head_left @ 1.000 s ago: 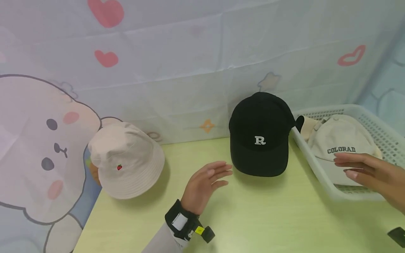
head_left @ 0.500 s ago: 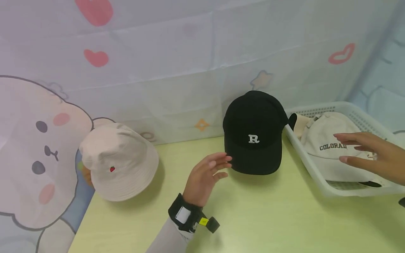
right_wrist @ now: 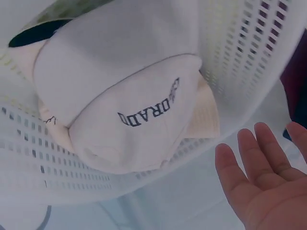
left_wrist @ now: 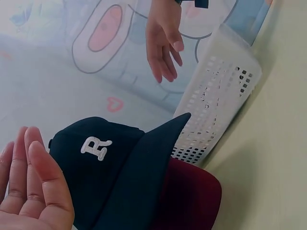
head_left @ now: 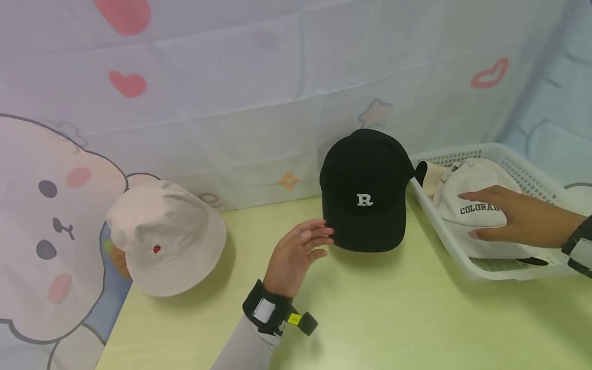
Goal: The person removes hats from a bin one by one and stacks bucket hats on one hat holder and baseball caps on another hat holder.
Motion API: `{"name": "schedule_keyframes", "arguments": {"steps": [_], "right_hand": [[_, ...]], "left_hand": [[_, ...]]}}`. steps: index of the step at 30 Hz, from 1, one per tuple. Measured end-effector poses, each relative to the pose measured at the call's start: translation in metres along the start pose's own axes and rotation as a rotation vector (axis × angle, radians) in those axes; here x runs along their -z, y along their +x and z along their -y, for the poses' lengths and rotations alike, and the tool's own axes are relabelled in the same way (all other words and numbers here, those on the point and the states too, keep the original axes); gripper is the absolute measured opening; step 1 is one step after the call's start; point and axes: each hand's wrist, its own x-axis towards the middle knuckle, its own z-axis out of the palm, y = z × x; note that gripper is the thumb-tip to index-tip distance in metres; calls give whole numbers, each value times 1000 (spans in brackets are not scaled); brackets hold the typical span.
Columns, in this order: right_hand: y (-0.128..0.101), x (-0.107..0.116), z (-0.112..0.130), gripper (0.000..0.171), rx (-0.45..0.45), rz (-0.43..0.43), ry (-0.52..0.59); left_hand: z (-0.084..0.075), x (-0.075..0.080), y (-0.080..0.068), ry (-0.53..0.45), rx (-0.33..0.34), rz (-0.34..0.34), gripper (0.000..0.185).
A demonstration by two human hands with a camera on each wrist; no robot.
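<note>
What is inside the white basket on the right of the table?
The basket holds a cream cap lettered COLORADO, with a darker piece beside it. Whatever lies beneath the cap is covered.

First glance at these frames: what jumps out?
The black cap with a white R, mid-table, with the left hand open beside its brim. To the right, the right hand reaches over a cream cap in a white basket. A pale bucket hat sits far left.

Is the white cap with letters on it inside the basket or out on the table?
Inside. The white cap lettered COLORAD lies within the white perforated plastic basket, its walls around it.
</note>
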Motion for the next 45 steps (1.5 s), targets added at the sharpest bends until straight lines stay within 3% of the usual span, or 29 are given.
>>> {"name": "schedule_keyframes", "arguments": {"steps": [8,14,23,29,45], "right_hand": [[17,-18,-13,75,43,17,-121],[26,-27,-26,76,100,10,-226],[26,-49,-31,93,91,58,-300],[25,-64,-36,87,135,28,-386],[24,-76,-47,77,140,57,-359]], "left_hand": [[0,3,0,-55,0,10,36],[-4,6,1,-40,9,-26,35],[-1,9,1,-47,15,-23,34],[2,7,3,-43,13,-27,32],[6,4,2,-57,36,-51,30]]}}
